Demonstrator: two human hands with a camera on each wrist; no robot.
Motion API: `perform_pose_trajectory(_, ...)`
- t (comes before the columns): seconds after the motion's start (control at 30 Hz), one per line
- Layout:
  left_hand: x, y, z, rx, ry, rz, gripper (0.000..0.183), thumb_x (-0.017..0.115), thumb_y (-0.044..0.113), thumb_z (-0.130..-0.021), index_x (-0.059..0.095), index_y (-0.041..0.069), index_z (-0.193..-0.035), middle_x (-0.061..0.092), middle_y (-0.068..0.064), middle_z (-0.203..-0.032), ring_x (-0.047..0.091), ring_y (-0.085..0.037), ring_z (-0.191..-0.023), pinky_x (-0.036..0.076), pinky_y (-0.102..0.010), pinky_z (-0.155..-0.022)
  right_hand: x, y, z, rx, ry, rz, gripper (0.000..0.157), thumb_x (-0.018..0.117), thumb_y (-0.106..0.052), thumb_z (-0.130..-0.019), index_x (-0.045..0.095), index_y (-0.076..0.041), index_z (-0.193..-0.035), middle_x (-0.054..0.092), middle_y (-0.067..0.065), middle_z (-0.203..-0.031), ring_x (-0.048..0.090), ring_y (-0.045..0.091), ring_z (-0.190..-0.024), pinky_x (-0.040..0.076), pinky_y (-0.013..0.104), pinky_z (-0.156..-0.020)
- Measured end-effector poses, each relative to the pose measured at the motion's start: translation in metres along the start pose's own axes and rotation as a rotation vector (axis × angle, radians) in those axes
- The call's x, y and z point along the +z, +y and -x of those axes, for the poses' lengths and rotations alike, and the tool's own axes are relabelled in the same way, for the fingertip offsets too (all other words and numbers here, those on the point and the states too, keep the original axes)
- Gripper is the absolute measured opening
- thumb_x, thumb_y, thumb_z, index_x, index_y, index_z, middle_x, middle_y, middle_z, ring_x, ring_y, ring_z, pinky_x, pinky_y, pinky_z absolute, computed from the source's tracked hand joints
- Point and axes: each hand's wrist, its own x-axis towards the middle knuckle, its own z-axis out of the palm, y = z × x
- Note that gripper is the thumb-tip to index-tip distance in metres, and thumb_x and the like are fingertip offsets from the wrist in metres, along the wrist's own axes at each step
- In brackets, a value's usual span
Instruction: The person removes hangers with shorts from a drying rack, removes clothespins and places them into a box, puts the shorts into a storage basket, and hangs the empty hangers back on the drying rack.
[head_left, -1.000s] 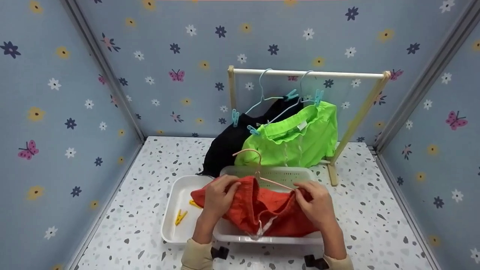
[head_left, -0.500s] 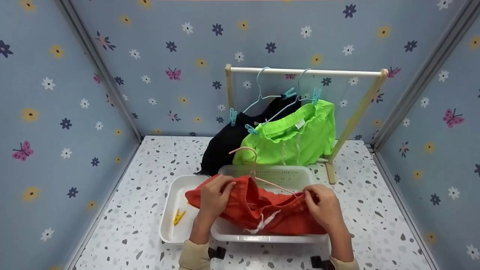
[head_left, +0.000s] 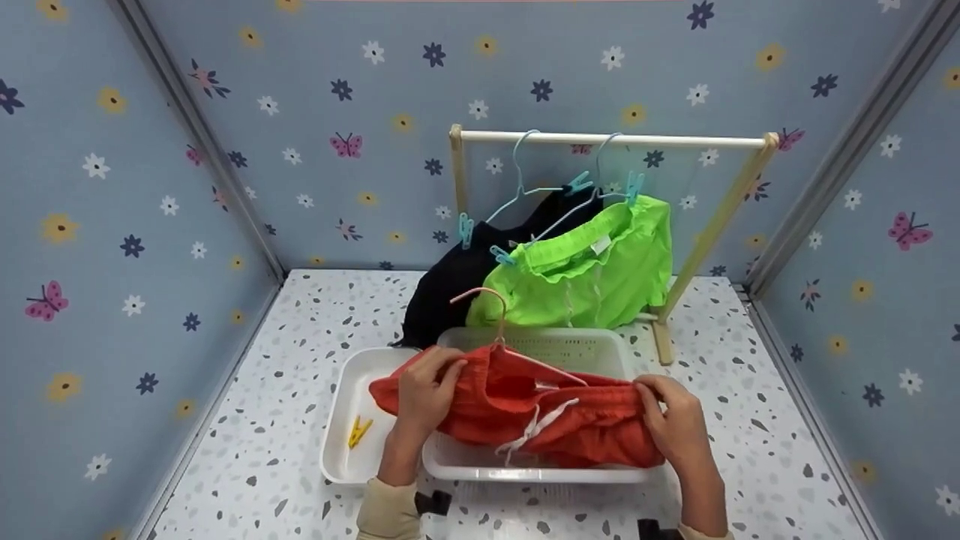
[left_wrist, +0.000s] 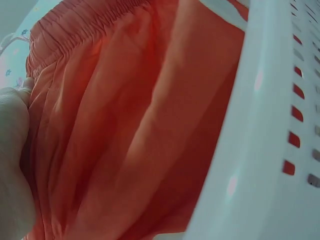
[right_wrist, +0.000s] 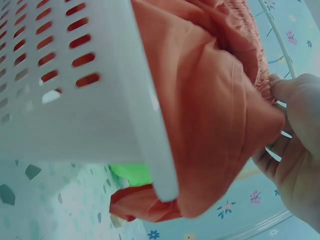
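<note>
Seen from the head: red shorts (head_left: 592, 431) held up over a white basket (head_left: 540, 475), waistband (head_left: 604, 397) spread wide, white drawstring (head_left: 536, 427) trailing down the front. Left part of the waistband pinched between thumb and fingers of the left hand (head_left: 425, 390); far right end pinched likewise by the right hand (head_left: 675, 420). Inside the opening, a pink hanger (head_left: 541, 364), discernible in this view alone: hook upright, 1 arm slanting down to the right, the other hidden by cloth. To the left of the basket, a white tray (head_left: 345, 465) with 1 yellow clothespin (head_left: 358, 432). Behind, on a rack (head_left: 675, 141), lime-green shorts (head_left: 585, 289) and a black garment (head_left: 450, 289), on 2 blue hangers (head_left: 519, 161).

Only from the left wrist: gathered elastic and long folds close up, small openings in the basket wall, merely part of the left hand at the edge. Only from the right wrist: thumb against the elastic, fingers bent below, red showing through oblong slots.
</note>
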Motion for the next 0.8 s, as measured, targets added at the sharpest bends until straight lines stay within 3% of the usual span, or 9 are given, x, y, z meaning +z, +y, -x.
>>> perform_pose_trajectory(0.27, -0.001, 0.000, -0.001, 0.015, 0.017, 0.068, 0.015, 0.075, 0.002, -0.084, 0.072, 0.014, -0.093, 0.066, 0.006, -0.085, 0.062, -0.009, -0.077, 0.050, -0.025, -0.069, 0.001, -0.001, 0.004, -0.049, 0.104, -0.043, 0.022, 0.070, 0.015, -0.080, 0.071, -0.003, -0.092, 0.068, 0.005, -0.086, 0.062, 0.015, -0.075, 0.046, 0.016, -0.070)
perform_pose_trajectory(0.37, -0.003, 0.003, -0.006, 0.021, 0.017, 0.073, 0.016, 0.075, 0.003, -0.084, 0.072, 0.016, -0.094, 0.066, 0.006, -0.085, 0.061, -0.008, -0.076, 0.050, -0.024, -0.068, 0.003, -0.004, 0.001, -0.040, 0.095, -0.084, 0.023, 0.070, 0.014, -0.080, 0.071, -0.004, -0.095, 0.067, 0.003, -0.087, 0.060, 0.014, -0.075, 0.046, 0.017, -0.069)
perform_pose_trajectory(0.6, -0.008, 0.010, -0.018, 0.077, 0.030, 0.036, 0.015, 0.076, 0.003, -0.083, 0.072, 0.014, -0.093, 0.065, 0.005, -0.083, 0.059, -0.008, -0.072, 0.048, -0.025, -0.063, 0.009, -0.011, -0.005, 0.133, -0.036, -0.202, 0.031, 0.071, 0.001, -0.087, 0.064, -0.004, -0.117, 0.067, 0.004, -0.105, 0.060, 0.015, -0.092, 0.043, 0.017, -0.081)
perform_pose_trajectory(0.8, -0.011, 0.009, -0.017, 0.092, 0.069, 0.052, 0.019, 0.077, -0.001, -0.080, 0.073, 0.012, -0.092, 0.064, 0.004, -0.080, 0.058, -0.009, -0.068, 0.048, -0.024, -0.062, 0.011, -0.011, -0.002, 0.196, -0.034, -0.233, 0.025, 0.069, 0.006, -0.086, 0.066, -0.004, -0.109, 0.068, 0.005, -0.095, 0.062, 0.013, -0.076, 0.047, 0.016, -0.068)
